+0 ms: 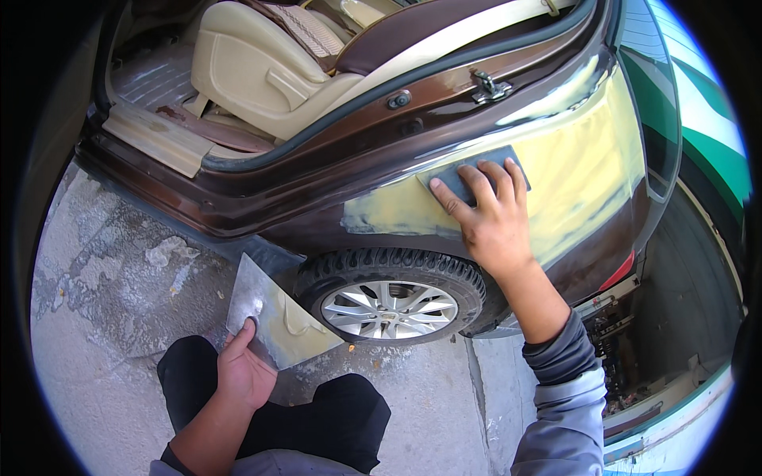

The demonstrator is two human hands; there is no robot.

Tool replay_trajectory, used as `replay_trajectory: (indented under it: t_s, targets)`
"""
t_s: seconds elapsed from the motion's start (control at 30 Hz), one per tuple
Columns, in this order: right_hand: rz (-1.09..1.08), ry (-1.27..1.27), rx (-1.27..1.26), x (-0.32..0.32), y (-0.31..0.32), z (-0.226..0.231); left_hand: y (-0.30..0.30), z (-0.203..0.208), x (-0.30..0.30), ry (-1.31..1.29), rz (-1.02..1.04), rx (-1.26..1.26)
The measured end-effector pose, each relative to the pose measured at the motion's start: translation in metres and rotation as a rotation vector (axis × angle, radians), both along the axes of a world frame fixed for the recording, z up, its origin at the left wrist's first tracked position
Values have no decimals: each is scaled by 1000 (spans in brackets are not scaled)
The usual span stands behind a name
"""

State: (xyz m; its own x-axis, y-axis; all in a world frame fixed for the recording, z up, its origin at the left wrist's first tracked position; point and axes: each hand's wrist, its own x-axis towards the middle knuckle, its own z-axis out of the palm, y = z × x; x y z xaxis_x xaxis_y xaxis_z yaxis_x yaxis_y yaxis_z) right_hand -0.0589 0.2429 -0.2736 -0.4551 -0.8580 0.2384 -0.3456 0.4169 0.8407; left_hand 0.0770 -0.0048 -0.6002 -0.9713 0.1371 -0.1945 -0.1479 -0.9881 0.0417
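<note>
My right hand (pixel 496 226) presses a dark grey, flat rectangular spreader (pixel 490 156) against the car's rear side panel, fingers spread over its face and thumb side hidden. Under and around it, yellow filler (pixel 583 155) covers the panel above the wheel, smeared thinner and streaky toward its edges. Low on the left, my left hand (pixel 244 373) grips a thin metal plate (pixel 262 297) by its near corner, thumb on top. A pale yellowish dab of filler (pixel 302 321) lies on the plate, which is held tilted beside the tyre.
The rear wheel (pixel 389 309) stands below the panel. Above is the open door frame with a metal latch (pixel 490 87) and a beige seat (pixel 254 67). My knees (pixel 345 416) are bent over stained concrete (pixel 127 317). A red rear light (pixel 617 271) sits at the right.
</note>
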Motion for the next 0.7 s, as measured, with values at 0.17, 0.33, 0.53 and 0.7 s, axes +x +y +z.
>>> replay_trajectory:
  t_s: [0.17,0.33,0.53,0.7]
  targets:
    - [-7,-9,9,-1,-1,1,0,-1,-1,9,-9,11]
    - [-58,-25,14,1,-2,2,2,-1,-2,25,-5,16]
    - [-55,-40,-29,3,0,-6,3,-6,-4,27,-8,21]
    - [-79,-37,-99,7,3,-18,5,-10,-5,11,-12,10]
